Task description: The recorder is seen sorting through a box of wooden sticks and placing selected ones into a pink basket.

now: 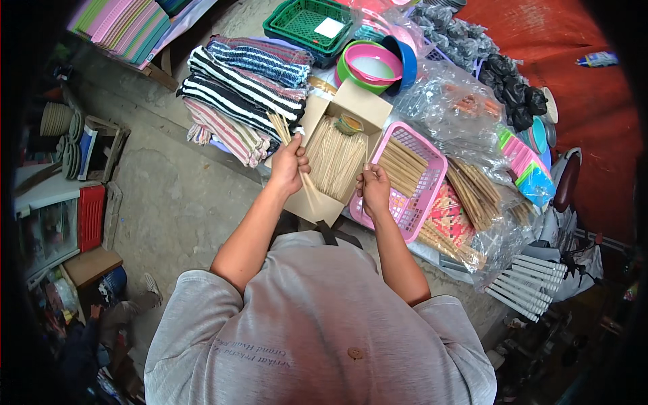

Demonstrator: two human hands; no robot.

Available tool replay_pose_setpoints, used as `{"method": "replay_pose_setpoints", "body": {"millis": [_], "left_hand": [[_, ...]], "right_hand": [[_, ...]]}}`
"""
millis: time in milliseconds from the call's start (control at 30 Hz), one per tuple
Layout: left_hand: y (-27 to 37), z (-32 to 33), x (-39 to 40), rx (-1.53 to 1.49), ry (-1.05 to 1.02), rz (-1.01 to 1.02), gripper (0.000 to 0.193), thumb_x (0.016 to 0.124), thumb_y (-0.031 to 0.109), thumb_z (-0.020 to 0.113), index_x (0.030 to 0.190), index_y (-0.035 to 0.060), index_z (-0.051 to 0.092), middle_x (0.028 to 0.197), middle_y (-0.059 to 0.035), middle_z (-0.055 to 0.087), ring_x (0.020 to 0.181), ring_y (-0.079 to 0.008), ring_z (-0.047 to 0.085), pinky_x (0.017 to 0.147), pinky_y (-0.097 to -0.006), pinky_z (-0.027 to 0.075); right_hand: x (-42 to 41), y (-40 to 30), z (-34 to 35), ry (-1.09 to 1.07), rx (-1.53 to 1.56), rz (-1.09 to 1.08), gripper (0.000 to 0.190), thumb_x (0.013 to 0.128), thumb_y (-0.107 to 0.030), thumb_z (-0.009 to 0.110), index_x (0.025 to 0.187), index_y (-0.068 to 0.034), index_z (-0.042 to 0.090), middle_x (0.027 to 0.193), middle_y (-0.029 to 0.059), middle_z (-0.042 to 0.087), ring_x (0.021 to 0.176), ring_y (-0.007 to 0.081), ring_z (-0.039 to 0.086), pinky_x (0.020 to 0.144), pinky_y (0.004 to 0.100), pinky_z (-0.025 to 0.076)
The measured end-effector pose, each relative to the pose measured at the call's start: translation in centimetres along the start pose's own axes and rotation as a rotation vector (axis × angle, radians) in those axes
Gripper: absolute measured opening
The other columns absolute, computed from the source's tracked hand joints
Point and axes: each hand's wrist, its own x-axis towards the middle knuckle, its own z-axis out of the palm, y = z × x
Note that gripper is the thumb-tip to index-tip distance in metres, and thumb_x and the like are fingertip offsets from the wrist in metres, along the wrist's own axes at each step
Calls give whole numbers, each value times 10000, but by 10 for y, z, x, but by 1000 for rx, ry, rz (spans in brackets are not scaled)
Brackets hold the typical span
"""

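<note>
My left hand (289, 166) grips a small bundle of thin bamboo sticks (310, 191) that poke out above and below the fist. An open cardboard box (365, 96) stands before me, filled with many loose pale sticks (334, 157). A small round green-and-yellow item (348, 124) lies at its far end. Over the box's right edge, my right hand (373, 188) pinches what looks like a single thin stick (366, 154). Just right of that hand sits a pink plastic basket (436, 174) holding bundled brown sticks (402, 164).
Folded striped rag mats (243, 96) are stacked to the left. Beyond the box are green baskets (306, 23) and nested basins (372, 63). Plastic-wrapped goods (455, 106) and stick bundles (473, 192) crowd the right. At lower left, a person's leg (129, 311) shows on the concrete floor.
</note>
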Motion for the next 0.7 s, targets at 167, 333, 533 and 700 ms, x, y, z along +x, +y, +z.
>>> {"method": "replay_pose_setpoints", "body": {"millis": [167, 333, 533, 700], "left_hand": [[16, -32, -12, 141, 78, 15, 170, 892, 278, 482, 882, 110, 457, 601, 46, 338, 437, -42, 275, 368, -176, 219], [41, -69, -18, 298, 137, 17, 274, 909, 357, 423, 875, 87, 452, 582, 31, 339, 444, -57, 304, 385, -194, 240], [60, -104, -18, 569, 171, -21, 202, 903, 270, 470, 810, 92, 449, 507, 53, 337, 374, -33, 276, 347, -194, 211], [61, -130, -19, 578, 248, -22, 155, 890, 217, 500, 812, 91, 456, 493, 61, 344, 347, -29, 263, 324, -201, 193]], "right_hand": [[50, 48, -1, 91, -47, 163, 123, 808, -129, 592, 846, -42, 513, 628, 19, 492, 437, 81, 404, 355, 228, 305], [120, 104, 18, 212, -209, 140, 193, 746, -60, 620, 909, -4, 534, 653, 42, 515, 461, 102, 445, 361, 230, 327], [209, 193, 34, 372, -559, -19, 244, 699, -60, 620, 913, 28, 540, 724, 127, 571, 649, 235, 558, 579, 315, 440], [203, 201, 66, 382, -738, 0, 256, 682, -62, 591, 909, 44, 539, 821, 218, 593, 772, 348, 583, 711, 368, 457]]}}
